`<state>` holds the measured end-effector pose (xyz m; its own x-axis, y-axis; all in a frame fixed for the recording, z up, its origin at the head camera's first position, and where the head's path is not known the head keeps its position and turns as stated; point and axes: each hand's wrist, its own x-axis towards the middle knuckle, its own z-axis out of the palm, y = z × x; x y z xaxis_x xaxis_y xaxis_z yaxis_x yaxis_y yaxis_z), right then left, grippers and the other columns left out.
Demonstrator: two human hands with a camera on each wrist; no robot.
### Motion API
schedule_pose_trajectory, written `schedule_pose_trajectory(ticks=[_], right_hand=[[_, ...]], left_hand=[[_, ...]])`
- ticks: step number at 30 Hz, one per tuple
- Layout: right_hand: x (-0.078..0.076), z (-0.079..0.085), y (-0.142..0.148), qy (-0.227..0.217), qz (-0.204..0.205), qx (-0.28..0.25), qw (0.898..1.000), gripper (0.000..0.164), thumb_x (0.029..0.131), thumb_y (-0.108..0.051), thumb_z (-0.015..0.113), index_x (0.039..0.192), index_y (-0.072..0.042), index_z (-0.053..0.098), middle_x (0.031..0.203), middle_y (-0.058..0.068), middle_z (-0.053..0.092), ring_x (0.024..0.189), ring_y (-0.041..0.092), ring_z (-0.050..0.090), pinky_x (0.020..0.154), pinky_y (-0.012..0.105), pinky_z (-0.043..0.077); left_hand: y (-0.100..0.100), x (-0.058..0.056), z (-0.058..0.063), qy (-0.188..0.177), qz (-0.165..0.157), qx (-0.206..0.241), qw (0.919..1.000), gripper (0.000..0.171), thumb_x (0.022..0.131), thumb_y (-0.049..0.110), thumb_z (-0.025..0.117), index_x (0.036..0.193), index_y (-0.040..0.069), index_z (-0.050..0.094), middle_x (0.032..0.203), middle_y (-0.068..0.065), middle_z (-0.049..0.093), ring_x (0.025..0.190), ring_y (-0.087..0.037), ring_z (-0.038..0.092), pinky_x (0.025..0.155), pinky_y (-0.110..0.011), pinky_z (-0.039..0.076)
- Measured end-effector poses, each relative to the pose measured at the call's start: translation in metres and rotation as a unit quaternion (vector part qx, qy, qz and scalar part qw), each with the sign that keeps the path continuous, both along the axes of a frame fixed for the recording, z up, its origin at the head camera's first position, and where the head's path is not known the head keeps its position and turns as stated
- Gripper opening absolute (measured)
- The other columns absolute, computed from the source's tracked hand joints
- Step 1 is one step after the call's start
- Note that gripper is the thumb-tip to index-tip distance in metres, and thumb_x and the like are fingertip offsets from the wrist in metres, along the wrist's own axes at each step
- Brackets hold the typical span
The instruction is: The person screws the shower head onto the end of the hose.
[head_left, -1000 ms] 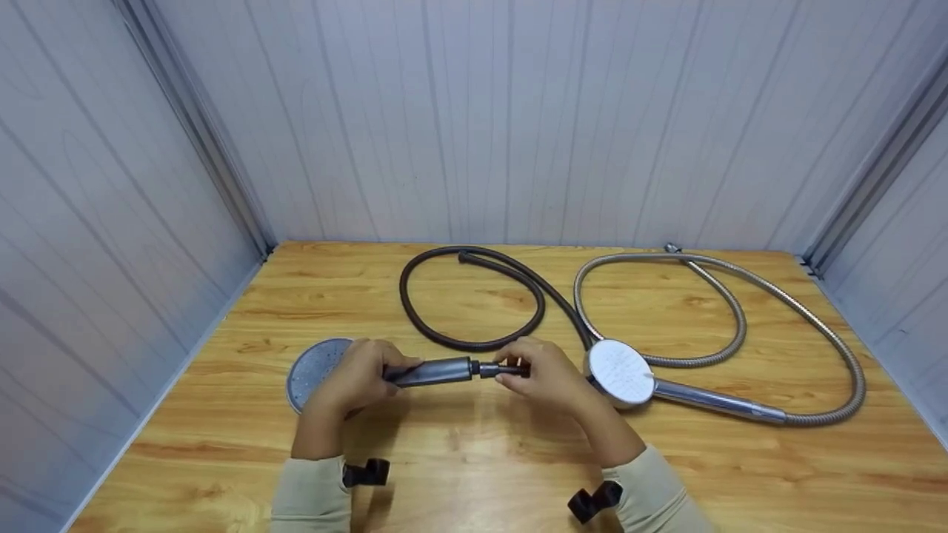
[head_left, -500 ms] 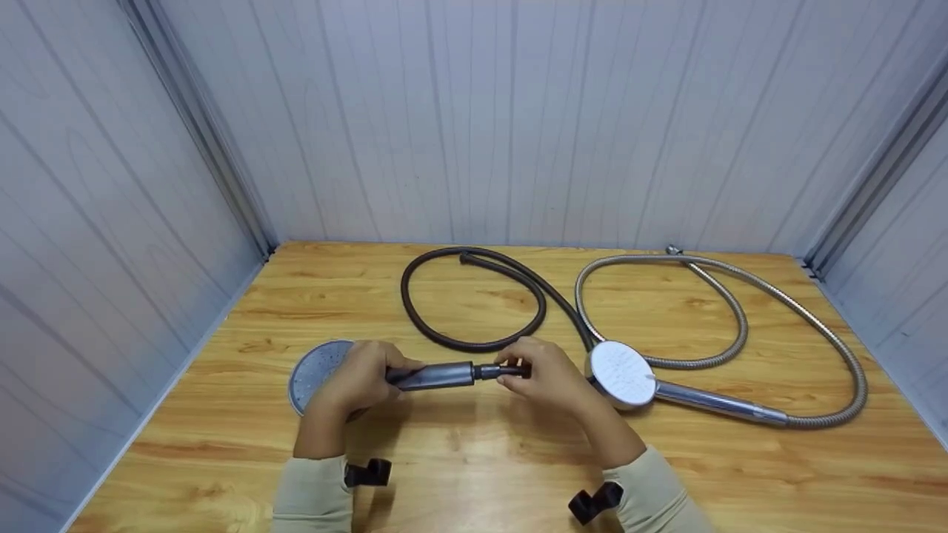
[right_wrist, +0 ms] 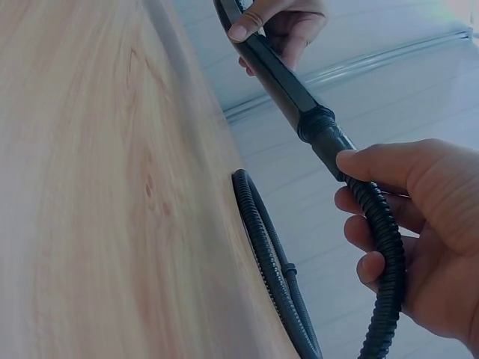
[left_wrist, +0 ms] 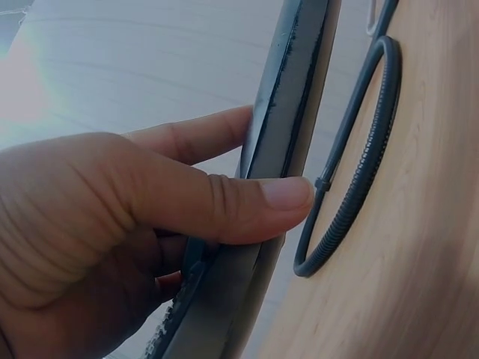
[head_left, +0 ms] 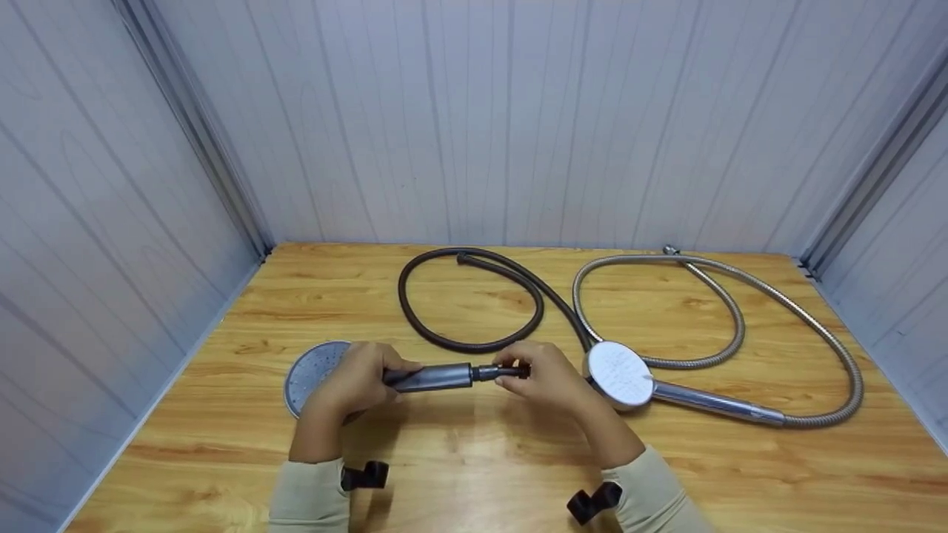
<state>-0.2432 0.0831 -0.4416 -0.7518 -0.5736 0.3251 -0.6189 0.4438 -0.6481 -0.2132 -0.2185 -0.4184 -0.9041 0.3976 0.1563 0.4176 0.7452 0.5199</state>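
Observation:
My left hand [head_left: 363, 381] grips the dark grey shower head [head_left: 432, 377] by its handle, thumb across it in the left wrist view. The round spray face [head_left: 307, 377] lies to the left, partly behind the hand. With thumb and fingers, my right hand [head_left: 544, 377] holds the end of the black shower hose [right_wrist: 385, 247], close to its connector [right_wrist: 331, 146]. That connector meets the handle's end in line with it; how far it is screwed on I cannot tell. The hose loops on the table behind my hands.
A chrome shower head with a white face [head_left: 622, 374] lies right of my right hand, joined to a silver hose [head_left: 844, 355] looping behind it. The wooden table [head_left: 474, 474] is bounded by pale panel walls [head_left: 474, 126] at back and sides.
A small gap between connector and handle one second ago has closed; the two now meet. My right fingers have shifted slightly at the connector. My left hand stays on the handle.

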Motion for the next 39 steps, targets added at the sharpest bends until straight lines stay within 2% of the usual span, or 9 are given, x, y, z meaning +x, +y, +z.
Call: schedule_pose_trajectory(ticks=[3, 8, 15, 23, 29, 33, 39], right_hand=[[-0.0003, -0.0006, 0.0004, -0.017, 0.008, -0.001, 1.0, 0.014, 0.086, -0.011, 0.074, 0.1, -0.009, 0.073, 0.088, -0.001, 0.067, 0.077, 0.012, 0.058, 0.066, 0.027, 0.048], [-0.0004, -0.0001, 0.0009, -0.019, 0.013, -0.004, 1.0, 0.014, 0.086, -0.011, 0.074, 0.1, -0.008, 0.073, 0.086, -0.002, 0.067, 0.076, 0.01, 0.057, 0.067, 0.027, 0.047], [0.0006, 0.0016, 0.0006, -0.018, 0.019, -0.006, 1.0, 0.016, 0.087, -0.013, 0.073, 0.103, -0.008, 0.076, 0.095, -0.002, 0.07, 0.083, 0.01, 0.06, 0.074, 0.029, 0.049], [0.0022, 0.0039, -0.0018, -0.034, -0.013, -0.014, 0.999, 0.016, 0.087, -0.015, 0.073, 0.103, -0.011, 0.072, 0.087, -0.004, 0.067, 0.075, 0.01, 0.057, 0.066, 0.027, 0.048], [0.0025, 0.0054, -0.0016, -0.04, -0.011, -0.014, 0.999, 0.013, 0.089, -0.021, 0.072, 0.099, -0.012, 0.07, 0.084, -0.007, 0.064, 0.073, 0.011, 0.055, 0.065, 0.028, 0.045], [0.0035, 0.0069, -0.0015, -0.049, 0.0, -0.024, 0.999, 0.018, 0.092, -0.028, 0.069, 0.099, -0.012, 0.071, 0.083, -0.006, 0.064, 0.072, 0.01, 0.055, 0.064, 0.028, 0.046], [0.0055, 0.0081, -0.0012, -0.09, 0.023, -0.042, 0.995, 0.018, 0.093, -0.024, 0.067, 0.102, -0.009, 0.066, 0.087, -0.003, 0.064, 0.076, 0.013, 0.058, 0.067, 0.027, 0.048]], left_hand=[[-0.0003, 0.0006, -0.0001, 0.006, 0.001, -0.002, 1.0, 0.051, 0.062, -0.008, 0.084, 0.107, 0.014, 0.076, 0.094, 0.002, 0.071, 0.082, -0.012, 0.059, 0.072, -0.032, 0.049], [-0.0003, 0.0004, -0.0003, 0.011, -0.001, 0.001, 0.9999, 0.053, 0.06, -0.01, 0.084, 0.106, 0.014, 0.077, 0.095, 0.001, 0.071, 0.086, -0.015, 0.062, 0.076, -0.037, 0.053], [-0.0002, 0.0008, -0.0004, -0.005, 0.0, 0.003, 1.0, 0.051, 0.062, -0.009, 0.083, 0.107, 0.014, 0.076, 0.095, 0.001, 0.071, 0.084, -0.013, 0.06, 0.074, -0.035, 0.051], [-0.0009, 0.0015, -0.0003, -0.014, 0.005, 0.01, 0.9998, 0.051, 0.062, -0.01, 0.083, 0.107, 0.014, 0.076, 0.097, 0.0, 0.071, 0.088, -0.015, 0.061, 0.078, -0.038, 0.052], [-0.0019, 0.0014, 0.0003, -0.006, 0.001, 0.002, 1.0, 0.051, 0.063, -0.009, 0.083, 0.108, 0.014, 0.076, 0.098, -0.001, 0.071, 0.088, -0.015, 0.06, 0.076, -0.037, 0.052], [-0.0035, 0.0019, 0.001, -0.003, -0.002, 0.007, 1.0, 0.052, 0.063, -0.011, 0.082, 0.108, 0.014, 0.076, 0.098, -0.001, 0.072, 0.086, -0.014, 0.06, 0.073, -0.033, 0.051], [-0.0062, 0.0021, 0.0019, 0.009, -0.015, 0.02, 0.9997, 0.054, 0.061, -0.013, 0.081, 0.107, 0.014, 0.076, 0.092, 0.002, 0.071, 0.076, -0.01, 0.055, 0.065, -0.025, 0.045]])
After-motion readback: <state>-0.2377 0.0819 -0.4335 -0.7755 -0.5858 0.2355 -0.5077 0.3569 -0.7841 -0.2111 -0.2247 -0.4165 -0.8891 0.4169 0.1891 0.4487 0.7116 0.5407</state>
